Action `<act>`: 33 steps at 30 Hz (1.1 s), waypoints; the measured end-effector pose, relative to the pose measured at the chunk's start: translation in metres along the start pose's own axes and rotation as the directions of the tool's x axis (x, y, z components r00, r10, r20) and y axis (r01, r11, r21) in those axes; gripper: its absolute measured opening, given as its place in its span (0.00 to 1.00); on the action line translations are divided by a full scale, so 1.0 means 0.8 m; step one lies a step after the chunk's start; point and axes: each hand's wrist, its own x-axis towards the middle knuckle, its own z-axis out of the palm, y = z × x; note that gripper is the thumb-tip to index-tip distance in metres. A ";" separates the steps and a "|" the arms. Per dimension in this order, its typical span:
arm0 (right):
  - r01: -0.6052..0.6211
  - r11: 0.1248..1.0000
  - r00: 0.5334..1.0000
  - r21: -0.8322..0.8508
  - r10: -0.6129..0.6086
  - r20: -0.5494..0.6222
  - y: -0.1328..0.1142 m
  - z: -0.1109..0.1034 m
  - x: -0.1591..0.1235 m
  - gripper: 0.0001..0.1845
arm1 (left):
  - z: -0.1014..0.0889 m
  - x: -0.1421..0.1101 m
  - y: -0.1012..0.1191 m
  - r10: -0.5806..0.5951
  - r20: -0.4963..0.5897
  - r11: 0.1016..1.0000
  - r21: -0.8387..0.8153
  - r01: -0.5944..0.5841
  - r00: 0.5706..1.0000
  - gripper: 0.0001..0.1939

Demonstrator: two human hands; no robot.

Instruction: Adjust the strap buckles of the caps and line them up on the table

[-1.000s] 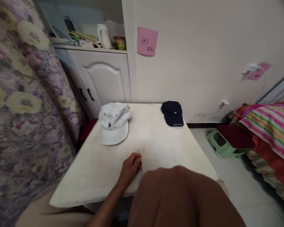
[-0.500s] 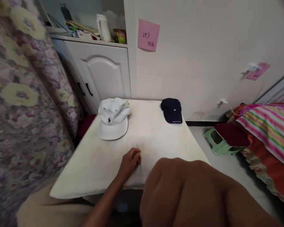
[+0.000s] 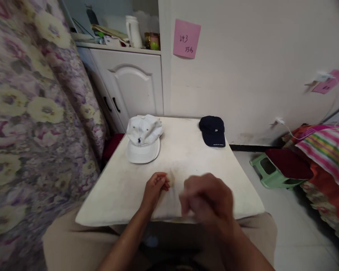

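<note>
Beige trousers (image 3: 73,241) down at the near edge, knees spread out either side of the table (image 3: 113,199), so whoever this is sits right up against it. Right hand (image 3: 207,201) is the closest one, up around the near edge, and it's kinda blurry. Fingers are bent into a loose fist and I see nothing in them; can't tell if it's touching the tabletop. Left hand (image 3: 156,186) is a bit further in, over the pale top, fingers curled in with no real gap, nothing showing in there either. Big flowery curtain (image 3: 45,150) hangs along the left.

Past the hands, the white cap (image 3: 143,131) sits on the left side of the table, brim toward the person, little dark logo on the front, and another pale brim edge pokes out from under it. The navy cap (image 3: 211,130) is well apart from it, far right corner area, brim also facing this way. Off to the right on the floor there's a green stool (image 3: 267,173) with a dark red top, next to a striped cloth (image 3: 330,146). Way back: white cabinet (image 3: 137,88), white jug (image 3: 134,32) on the shelf above, pink note (image 3: 187,37) on the wall.
</note>
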 end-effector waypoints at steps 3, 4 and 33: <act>-0.117 0.992 0.993 -0.039 0.117 0.010 0.074 0.015 -0.001 0.07 | -0.025 0.005 0.007 0.053 -0.123 0.992 -0.110 -0.066 0.991 0.16; -0.208 0.977 0.978 -0.050 0.208 0.006 0.104 0.019 -0.009 0.07 | -0.033 0.008 0.010 0.064 -0.156 0.986 -0.142 -0.086 0.986 0.17; -0.449 0.889 0.888 0.089 0.455 -0.067 0.225 0.040 -0.067 0.06 | -0.057 0.029 0.025 0.057 -0.136 0.952 -0.292 -0.095 0.989 0.24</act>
